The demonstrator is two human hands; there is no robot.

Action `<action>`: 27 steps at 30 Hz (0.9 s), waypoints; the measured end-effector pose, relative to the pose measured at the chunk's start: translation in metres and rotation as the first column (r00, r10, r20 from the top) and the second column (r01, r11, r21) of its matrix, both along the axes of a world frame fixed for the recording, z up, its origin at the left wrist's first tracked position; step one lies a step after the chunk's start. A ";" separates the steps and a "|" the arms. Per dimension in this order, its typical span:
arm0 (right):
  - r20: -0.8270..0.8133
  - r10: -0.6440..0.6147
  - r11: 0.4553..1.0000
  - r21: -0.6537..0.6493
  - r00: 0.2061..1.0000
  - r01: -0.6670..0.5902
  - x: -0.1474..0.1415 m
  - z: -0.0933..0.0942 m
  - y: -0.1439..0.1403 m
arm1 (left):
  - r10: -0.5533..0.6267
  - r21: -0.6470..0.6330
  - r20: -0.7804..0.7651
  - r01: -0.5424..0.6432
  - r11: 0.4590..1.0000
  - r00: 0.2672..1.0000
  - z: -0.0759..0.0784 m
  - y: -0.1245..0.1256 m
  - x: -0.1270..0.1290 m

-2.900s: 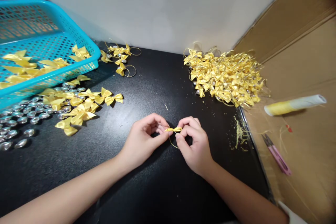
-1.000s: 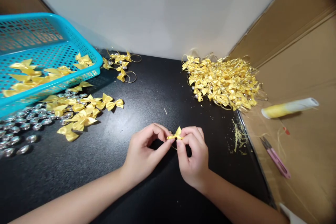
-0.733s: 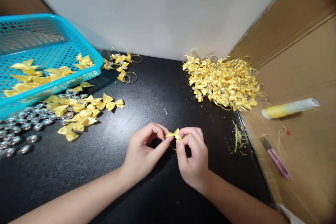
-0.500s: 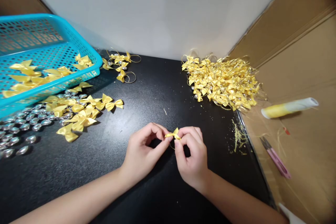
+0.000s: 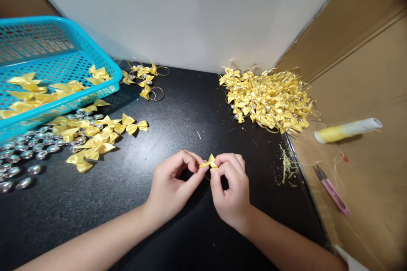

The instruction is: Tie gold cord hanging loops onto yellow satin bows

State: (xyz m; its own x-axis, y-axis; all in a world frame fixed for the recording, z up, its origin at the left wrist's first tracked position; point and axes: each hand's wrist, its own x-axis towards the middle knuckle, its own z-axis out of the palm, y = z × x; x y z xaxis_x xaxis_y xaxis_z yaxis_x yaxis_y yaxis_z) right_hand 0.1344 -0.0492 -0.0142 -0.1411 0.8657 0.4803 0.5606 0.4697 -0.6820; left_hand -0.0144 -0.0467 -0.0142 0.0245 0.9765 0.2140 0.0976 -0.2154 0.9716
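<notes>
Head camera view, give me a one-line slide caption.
Left hand and right hand pinch a yellow bow above the black table.

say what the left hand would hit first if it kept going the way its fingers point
Probably the right hand: the left hand points rightward at it, with only the small yellow bow pinched between their fingertips.

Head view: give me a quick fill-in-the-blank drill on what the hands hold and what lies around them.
1. The left hand and right hand pinch one small ____ bow between them.
2. The basket at the far left is ____ in colour.
3. The big heap of finished bows lies on the ____ side of the black table.
4. The pink snips lie on ____.

Missing words: yellow; blue; right; cardboard
</notes>
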 end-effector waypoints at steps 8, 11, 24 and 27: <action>0.042 -0.033 0.999 0.031 0.999 0.032 0.000 0.000 -0.001 | -0.012 0.064 -0.058 0.016 0.998 0.998 0.003 -0.005 -0.001; 0.022 -0.045 0.999 0.023 0.999 0.045 0.001 0.000 -0.001 | -0.031 0.092 -0.066 0.037 0.995 0.997 0.005 -0.005 -0.001; -0.192 0.066 0.986 -0.136 0.979 -0.094 0.011 -0.001 0.006 | 0.031 -0.039 0.079 -0.028 0.999 0.996 0.007 0.001 -0.004; -0.233 0.048 0.985 -0.149 0.971 -0.084 0.008 -0.002 0.009 | -0.010 0.016 0.010 0.010 1.000 1.000 0.005 0.000 -0.005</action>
